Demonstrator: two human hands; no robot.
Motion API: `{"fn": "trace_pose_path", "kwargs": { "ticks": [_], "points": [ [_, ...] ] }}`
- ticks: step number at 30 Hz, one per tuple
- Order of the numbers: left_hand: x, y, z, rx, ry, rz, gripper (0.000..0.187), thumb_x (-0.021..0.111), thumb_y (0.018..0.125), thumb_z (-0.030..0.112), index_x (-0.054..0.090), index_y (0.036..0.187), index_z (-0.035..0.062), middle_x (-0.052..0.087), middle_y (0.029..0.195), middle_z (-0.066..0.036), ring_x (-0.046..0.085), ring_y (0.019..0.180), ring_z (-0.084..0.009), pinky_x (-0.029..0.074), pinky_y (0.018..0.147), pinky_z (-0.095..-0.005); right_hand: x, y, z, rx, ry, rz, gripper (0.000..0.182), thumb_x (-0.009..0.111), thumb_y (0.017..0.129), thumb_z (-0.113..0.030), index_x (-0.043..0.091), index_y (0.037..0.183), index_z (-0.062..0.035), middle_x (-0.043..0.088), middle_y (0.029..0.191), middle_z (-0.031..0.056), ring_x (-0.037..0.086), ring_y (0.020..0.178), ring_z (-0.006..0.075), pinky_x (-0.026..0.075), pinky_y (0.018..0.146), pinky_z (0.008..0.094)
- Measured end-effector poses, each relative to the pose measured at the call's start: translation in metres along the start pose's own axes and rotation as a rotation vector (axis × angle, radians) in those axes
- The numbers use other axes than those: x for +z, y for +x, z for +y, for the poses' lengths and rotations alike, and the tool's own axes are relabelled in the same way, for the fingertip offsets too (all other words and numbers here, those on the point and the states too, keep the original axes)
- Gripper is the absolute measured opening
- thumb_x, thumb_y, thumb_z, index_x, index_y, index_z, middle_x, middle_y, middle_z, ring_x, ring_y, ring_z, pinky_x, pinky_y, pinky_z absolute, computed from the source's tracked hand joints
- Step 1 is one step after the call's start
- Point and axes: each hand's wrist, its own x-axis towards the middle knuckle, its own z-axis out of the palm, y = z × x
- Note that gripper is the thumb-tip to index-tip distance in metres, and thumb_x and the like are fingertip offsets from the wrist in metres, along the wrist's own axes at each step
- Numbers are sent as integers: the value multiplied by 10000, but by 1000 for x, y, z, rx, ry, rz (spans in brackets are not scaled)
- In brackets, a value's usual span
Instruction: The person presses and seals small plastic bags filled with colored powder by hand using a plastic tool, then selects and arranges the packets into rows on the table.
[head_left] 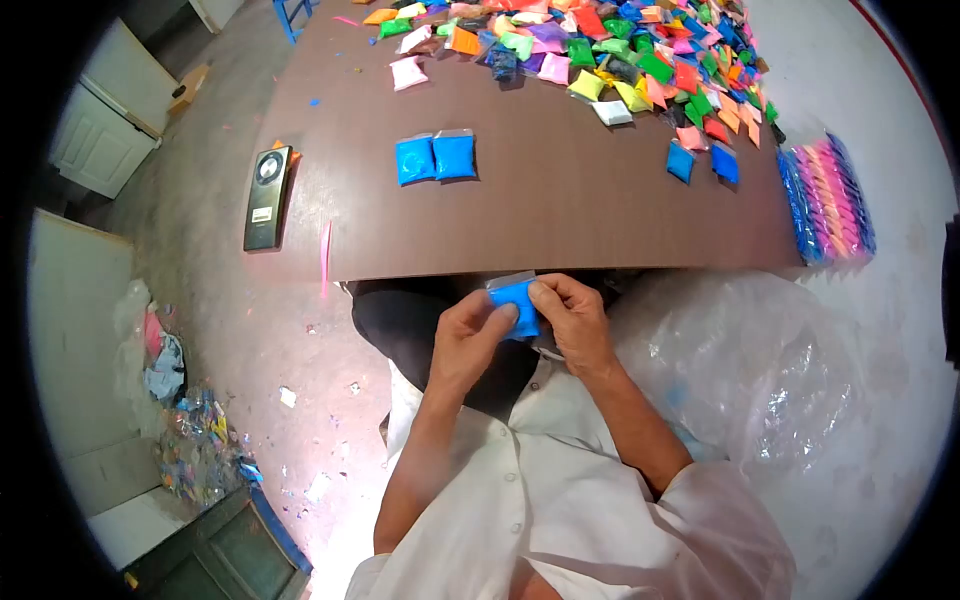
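A small blue packet (517,297) with a clear top edge is held between both hands, just off the table's near edge. My left hand (470,335) grips its left side, the thumb pressed on the blue face. At the packet's upper right, my right hand (575,320) pinches the clear edge between thumb and fingers. Two more blue packets, a left one (415,160) and a right one (455,157), lie side by side on the brown table (560,220). What fills the packets cannot be made out.
A heap of colourful packets (620,45) covers the table's far right. Two loose blue packets (680,162) lie below it. Bundled packets (825,200) rest at the right edge. A phone (267,200) lies on the left. Clear plastic bags (740,370) stand beside my right arm.
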Motion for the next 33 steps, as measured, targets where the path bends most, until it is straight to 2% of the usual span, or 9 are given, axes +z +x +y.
{"fn": "trace_pose_path", "kwargs": {
  "ticks": [7, 10, 11, 13, 16, 19, 21, 28, 33],
  "points": [
    [-8, 9, -13, -15, -10, 53, 304, 652, 1070, 319, 731, 1058, 25, 603, 831, 44, 556, 804, -71, 465, 754, -243, -1, 0, 6, -29, -20, 10, 184, 691, 1040, -172, 750, 1029, 2, 653, 819, -35, 544, 714, 35, 446, 632, 222],
    [-13, 10, -23, -11, 123, 83, 292, 656, 1071, 300, 729, 993, 28, 605, 836, 41, 541, 793, -70, 444, 725, -247, -4, 1, 15, -96, -277, -30, 240, 686, 1015, -207, 742, 1074, 18, 742, 906, 77, 655, 816, 119, 547, 733, 307],
    [-12, 11, -22, 5, 175, 104, 287, 650, 1077, 272, 729, 958, 24, 586, 818, 57, 507, 768, -51, 409, 693, -235, -3, 5, 34, -175, -184, -26, 243, 687, 1020, -208, 738, 1090, 19, 739, 921, 76, 655, 825, 115, 545, 737, 299],
    [-9, 8, -20, 44, 172, 118, 269, 651, 1079, 240, 725, 944, 20, 572, 801, 78, 478, 751, -35, 382, 672, -220, 6, 2, 26, -110, -99, -23, 253, 689, 1031, -227, 746, 1096, 11, 733, 919, 55, 639, 823, 107, 539, 738, 289],
    [-9, 8, -28, 88, 198, 111, 277, 663, 1074, 237, 723, 948, -1, 576, 772, 72, 473, 714, -31, 384, 637, -222, 10, -1, 23, -40, -112, -57, 249, 697, 1026, -227, 748, 1096, 6, 737, 933, 59, 647, 825, 119, 543, 744, 290],
    [-6, 6, -24, 48, 199, 118, 294, 652, 1080, 260, 725, 968, -3, 584, 793, 69, 485, 741, -36, 392, 657, -226, 10, 1, 35, -124, -147, -15, 176, 713, 1024, -122, 723, 1105, 34, 705, 938, 6, 623, 852, 63, 524, 745, 233],
    [1, 5, -14, 43, 174, 93, 300, 645, 1082, 271, 729, 991, -3, 597, 816, 63, 495, 767, -39, 400, 676, -227, 10, 2, 37, -186, -149, 20, 231, 700, 1027, -202, 744, 1105, 11, 738, 976, 86, 652, 853, 138, 533, 737, 292],
    [-12, 6, -27, -8, 236, -38, 318, 631, 1083, 284, 741, 1104, -13, 656, 903, 39, 533, 841, -52, 442, 737, -240, 11, 2, 34, -179, -137, 32, 248, 679, 1047, -225, 740, 1120, 4, 734, 974, 84, 652, 866, 138, 535, 747, 301],
    [-7, 0, -27, 57, 224, 17, 314, 635, 1086, 302, 743, 1064, 8, 621, 865, 60, 495, 777, -46, 406, 684, -235, 11, 1, 38, -63, -200, -64, 323, 642, 1075, -293, 743, 1133, 9, 743, 981, 88, 658, 864, 140, 537, 752, 306]
  ]
}}
